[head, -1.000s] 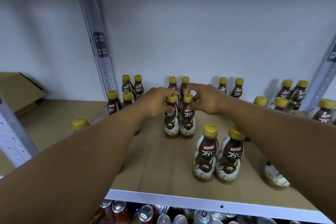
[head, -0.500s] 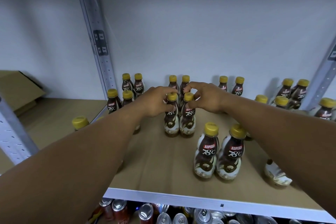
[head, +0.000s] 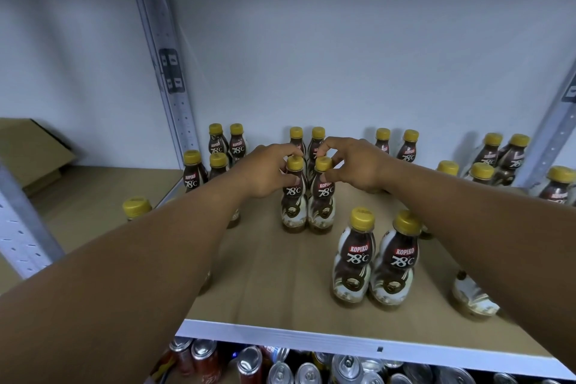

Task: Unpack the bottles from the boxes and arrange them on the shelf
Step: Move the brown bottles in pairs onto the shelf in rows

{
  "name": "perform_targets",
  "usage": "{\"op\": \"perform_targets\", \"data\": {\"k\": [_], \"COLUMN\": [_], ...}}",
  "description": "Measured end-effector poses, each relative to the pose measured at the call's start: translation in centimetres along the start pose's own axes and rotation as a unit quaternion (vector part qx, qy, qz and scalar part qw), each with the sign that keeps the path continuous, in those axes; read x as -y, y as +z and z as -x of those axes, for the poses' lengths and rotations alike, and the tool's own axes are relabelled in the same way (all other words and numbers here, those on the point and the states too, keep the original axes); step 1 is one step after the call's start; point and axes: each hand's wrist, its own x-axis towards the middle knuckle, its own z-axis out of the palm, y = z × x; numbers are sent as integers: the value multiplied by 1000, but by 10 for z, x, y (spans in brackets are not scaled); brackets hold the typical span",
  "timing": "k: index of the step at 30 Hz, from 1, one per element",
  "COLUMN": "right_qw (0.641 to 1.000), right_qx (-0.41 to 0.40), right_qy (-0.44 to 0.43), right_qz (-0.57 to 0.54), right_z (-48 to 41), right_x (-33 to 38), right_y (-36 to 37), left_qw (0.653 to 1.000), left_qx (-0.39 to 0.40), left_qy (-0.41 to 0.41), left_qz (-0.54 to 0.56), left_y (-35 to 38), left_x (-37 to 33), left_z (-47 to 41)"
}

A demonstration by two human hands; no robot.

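Glossy plastic bottles [head: 352,256], matt cardboard shelf [head: 274,284]

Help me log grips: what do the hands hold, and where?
Left hand pinches the left middle bottle, right hand the right middle bottle, each by its yellow cap.

Dim, even, bluish light greys the wall [head: 343,40] behind the shelf [head: 265,274], back-row bottles [head: 382,138] on it throw soft shadows leftward onto that wall, the upright [head: 170,84] left of it bows with wide-angle distortion, and cans [head: 346,365] beneath glint
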Motion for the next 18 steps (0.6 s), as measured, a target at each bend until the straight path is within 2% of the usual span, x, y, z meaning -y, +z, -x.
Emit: {"op": "perform_targets", "data": {"k": [8,15,18], "right_qw": [1000,999,999], "right_qx": [6,-8,-20], "right_qy": [8,26,31], "right_qz": [-20,-21,-11], "right_z": [3,31,51], "right_x": [1,0,3], "right_y": [-2,-30,-43], "left_qw": [1000,997,998], "left_qx": [-2,-64,-41], "left_qy": [14,38,38], "left_qz": [-4,-22,-7], "left_y": [-2,-17,-27], "left_x": [-4,-24,-46], "left_z": [6,19,30]}}
